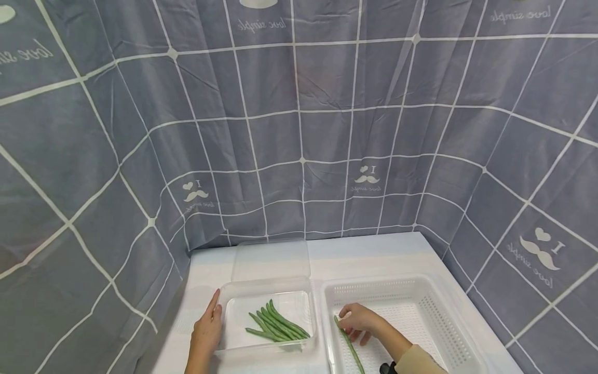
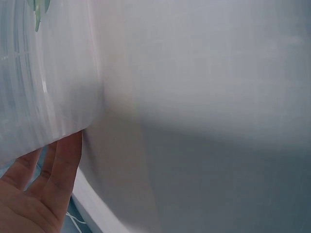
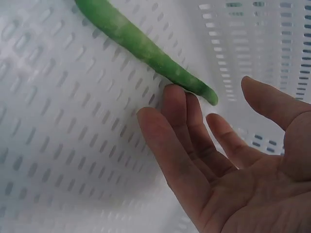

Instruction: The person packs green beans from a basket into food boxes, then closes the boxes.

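My left hand (image 1: 205, 330) rests against the left side of a clear plastic container (image 1: 266, 284), its fingers fairly straight along the wall. In the left wrist view, those fingertips pass partly out of sight behind the clear wall. Several green beans (image 1: 280, 323) lie together inside the container. Over the white perforated basket (image 1: 383, 280), my right hand (image 1: 362, 323) reaches down beside a single green bean (image 1: 351, 349). The right wrist view shows loosely bent fingers (image 3: 167, 141) right at the tip of that bean (image 3: 141, 46), with the thumb well apart from it.
A clear flat lid (image 1: 271, 259) lies behind the container on the white table (image 1: 364, 249). The basket stands just right of the container, their rims close together. Grey grid-patterned curtains (image 1: 299, 130) enclose the table at the back and both sides.
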Demonstrator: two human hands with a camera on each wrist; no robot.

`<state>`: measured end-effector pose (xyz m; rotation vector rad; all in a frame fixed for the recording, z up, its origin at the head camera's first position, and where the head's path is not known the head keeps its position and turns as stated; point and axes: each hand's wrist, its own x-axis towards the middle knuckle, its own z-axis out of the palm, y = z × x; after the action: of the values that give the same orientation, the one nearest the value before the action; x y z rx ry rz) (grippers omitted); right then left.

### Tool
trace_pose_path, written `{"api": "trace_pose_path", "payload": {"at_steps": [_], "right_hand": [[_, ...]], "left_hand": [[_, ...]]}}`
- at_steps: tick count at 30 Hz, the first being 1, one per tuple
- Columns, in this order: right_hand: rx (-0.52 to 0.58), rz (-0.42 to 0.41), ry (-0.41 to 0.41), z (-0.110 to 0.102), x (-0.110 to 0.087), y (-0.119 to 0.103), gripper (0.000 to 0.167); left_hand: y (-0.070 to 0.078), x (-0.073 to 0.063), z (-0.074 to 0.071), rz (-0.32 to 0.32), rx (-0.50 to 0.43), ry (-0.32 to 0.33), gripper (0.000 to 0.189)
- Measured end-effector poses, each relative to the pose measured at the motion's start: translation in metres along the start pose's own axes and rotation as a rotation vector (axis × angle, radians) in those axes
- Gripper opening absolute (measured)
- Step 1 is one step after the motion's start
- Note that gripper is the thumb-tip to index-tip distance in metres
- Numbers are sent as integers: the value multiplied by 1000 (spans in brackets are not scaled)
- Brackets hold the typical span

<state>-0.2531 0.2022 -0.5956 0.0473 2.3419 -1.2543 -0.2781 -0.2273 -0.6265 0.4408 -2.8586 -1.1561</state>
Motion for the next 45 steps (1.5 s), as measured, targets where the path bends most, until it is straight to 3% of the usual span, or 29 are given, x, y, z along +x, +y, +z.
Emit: {"api": "trace_pose_path", "payload": {"at_steps": [18, 34, 45], "right_hand": [[-231, -15, 119, 29, 20, -4, 62], [-158, 7, 80, 24, 15, -7, 57], [13, -28, 39, 12, 7, -10, 63]], "left_hand": [[-1, 0, -1, 26, 4, 6, 56], [-1, 0, 0, 17, -2, 9, 55], [1, 0, -1, 17, 1, 8, 55]]}}
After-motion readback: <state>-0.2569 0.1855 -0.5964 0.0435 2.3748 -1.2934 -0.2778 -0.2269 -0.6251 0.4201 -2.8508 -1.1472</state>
